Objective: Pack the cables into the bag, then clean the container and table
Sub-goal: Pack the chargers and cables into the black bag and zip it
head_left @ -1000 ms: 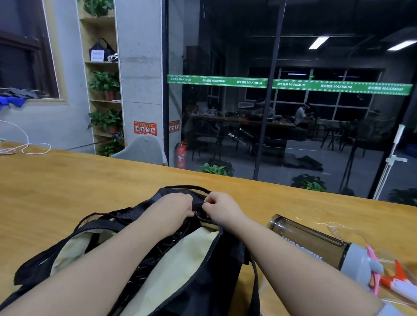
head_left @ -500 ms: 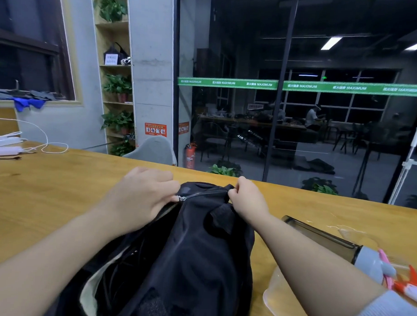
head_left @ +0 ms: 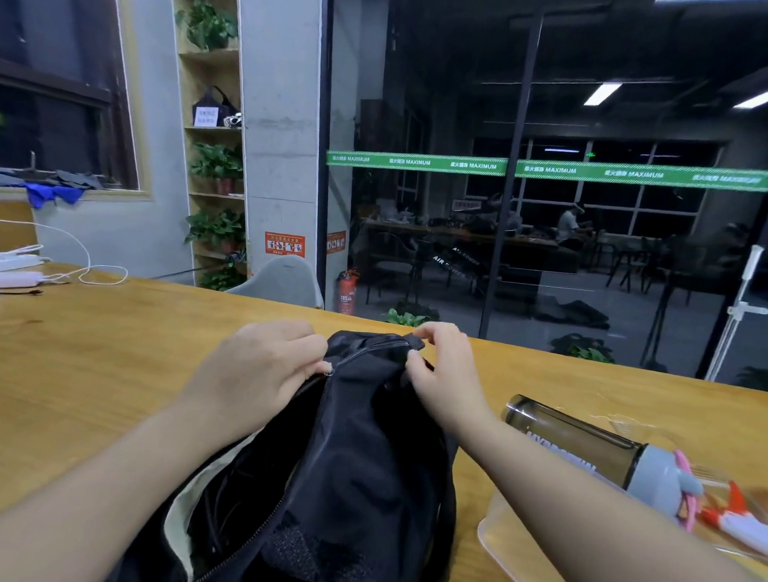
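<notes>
A black bag (head_left: 359, 455) lies on a wooden bench (head_left: 88, 367), directly in front of the person. The left hand (head_left: 257, 373) sits at the bag's far end, its fingers (head_left: 314, 366) curled and pinching the zipper pull (head_left: 329, 370). The right hand (head_left: 444, 371) pinches the black fabric at the bag's far tip, thumb and fingers closed on it. Nearer than the pull the zipper is open, showing a pale lining and a dark interior; cables cannot be made out inside. To the right of the bag lies a clear container (head_left: 521, 539), holding a smoky bottle (head_left: 577, 441) on its side. Far left of the bag, white cords (head_left: 82, 267) rest on the bench.
</notes>
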